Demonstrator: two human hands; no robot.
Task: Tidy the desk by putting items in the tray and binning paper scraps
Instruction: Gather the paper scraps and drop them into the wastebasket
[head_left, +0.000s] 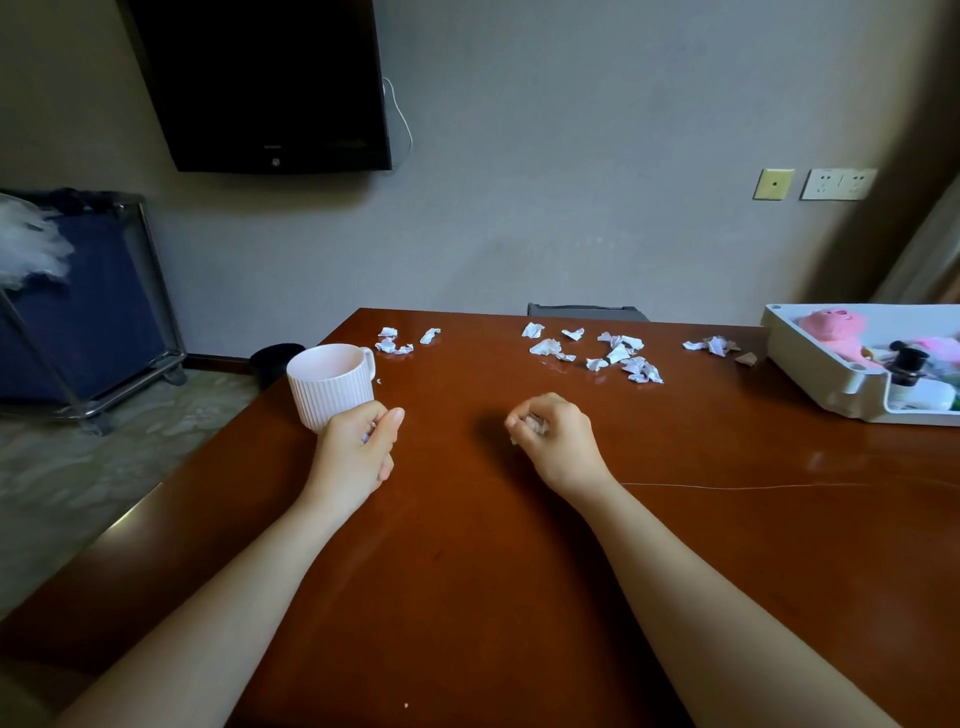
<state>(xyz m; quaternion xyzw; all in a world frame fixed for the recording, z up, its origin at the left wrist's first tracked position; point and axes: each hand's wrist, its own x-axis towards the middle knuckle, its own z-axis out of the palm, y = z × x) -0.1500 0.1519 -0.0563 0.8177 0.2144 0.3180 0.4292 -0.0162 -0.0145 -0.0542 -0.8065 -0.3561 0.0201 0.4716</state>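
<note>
My left hand (361, 449) is closed in a fist over small paper scraps, right beside a white ribbed mug (330, 384) that stands near the desk's left edge. My right hand (553, 441) is closed around a crumpled white paper scrap at the desk's middle. Several crumpled paper scraps (618, 356) lie scattered along the far side of the brown desk (467, 545), with a small cluster (395, 343) behind the mug and another (714, 345) near the tray. The white tray (810, 358) sits at the far right, holding a pink plush toy (831, 327) and a black-capped bottle (909, 364).
A small black bin (275, 358) stands on the floor past the desk's left edge. A blue laundry cart (88, 312) is at the far left. A black TV (265, 83) hangs on the wall. A thin thread (737, 487) lies across the desk's right side.
</note>
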